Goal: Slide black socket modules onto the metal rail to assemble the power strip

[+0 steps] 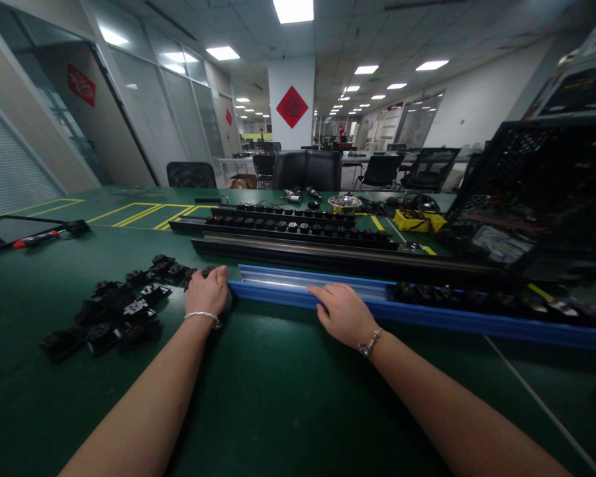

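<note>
A long blue channel rail (273, 293) lies across the green table, its left stretch bare and shiny inside. Several small black parts (447, 293) sit in a row in its right half. My left hand (207, 293) is at the rail's left end, fingers curled down beside a loose group of small black parts (112, 311). Whatever lies under those fingers is mostly hidden. Over the rail's near wall rests my right hand (345, 317), index finger stretched leftward along the rim, thumb on the near side and the other fingers bent over into the channel.
Behind the blue rail lie black rails (298, 250), some with small parts in them. A red-handled screwdriver (34, 240) is at far left beside a dark flat panel (0, 232). A metal bowl (345, 202), a yellow tray (417, 222) and a large black frame (541, 192) stand farther back.
</note>
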A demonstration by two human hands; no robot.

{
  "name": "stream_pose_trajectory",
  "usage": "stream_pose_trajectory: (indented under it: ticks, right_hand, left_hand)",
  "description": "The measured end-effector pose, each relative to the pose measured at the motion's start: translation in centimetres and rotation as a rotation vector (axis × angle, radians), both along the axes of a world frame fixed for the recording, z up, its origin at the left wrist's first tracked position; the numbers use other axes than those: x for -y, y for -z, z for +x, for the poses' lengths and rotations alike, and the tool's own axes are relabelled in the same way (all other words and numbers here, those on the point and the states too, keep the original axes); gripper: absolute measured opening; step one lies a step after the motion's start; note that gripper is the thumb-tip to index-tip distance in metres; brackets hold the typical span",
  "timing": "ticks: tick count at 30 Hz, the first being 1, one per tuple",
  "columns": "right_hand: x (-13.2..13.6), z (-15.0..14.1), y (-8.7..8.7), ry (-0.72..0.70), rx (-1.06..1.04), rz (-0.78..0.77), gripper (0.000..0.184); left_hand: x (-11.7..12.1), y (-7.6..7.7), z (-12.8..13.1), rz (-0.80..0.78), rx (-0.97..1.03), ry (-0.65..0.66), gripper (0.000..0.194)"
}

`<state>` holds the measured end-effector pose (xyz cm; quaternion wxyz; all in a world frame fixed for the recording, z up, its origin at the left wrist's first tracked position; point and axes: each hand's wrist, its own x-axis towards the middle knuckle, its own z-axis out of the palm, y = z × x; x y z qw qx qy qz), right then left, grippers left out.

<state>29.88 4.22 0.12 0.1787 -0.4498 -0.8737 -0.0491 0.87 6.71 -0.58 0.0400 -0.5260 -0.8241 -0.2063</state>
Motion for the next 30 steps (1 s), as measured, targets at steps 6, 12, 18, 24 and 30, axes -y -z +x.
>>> stream_pose_trajectory:
  ticks: [6,12,18,24,30]
  right_hand:
    - [0.0,0.0,0.0,-0.001,-0.018,-0.001,0.038]
    - [0.0,0.0,-0.1,0.001,-0.018,-0.010,0.039]
    - [-0.1,0.0,0.0,-0.002,-0.035,0.001,0.039]
    - [0.1,-0.1,-0.4,0.000,-0.023,-0.020,0.039]
    - [0.3,0.6,-1.4,-0.025,0.035,-0.069,0.044]
  left_hand:
    - [-0.7,0.7,-1.8,-0.053,0.083,-0.082,0.064]
    - [-0.5,0.7,-1.6,-0.022,0.101,-0.112,0.063]
    - [-0.3,0.2,0.0,0.238,-0.017,-0.062,0.050]
    - [0.8,-0.6,4.0,0.370,-0.206,0.307,0.042]
    - [1.8,-0.2,7.2,0.132,-0.300,0.722,0.048]
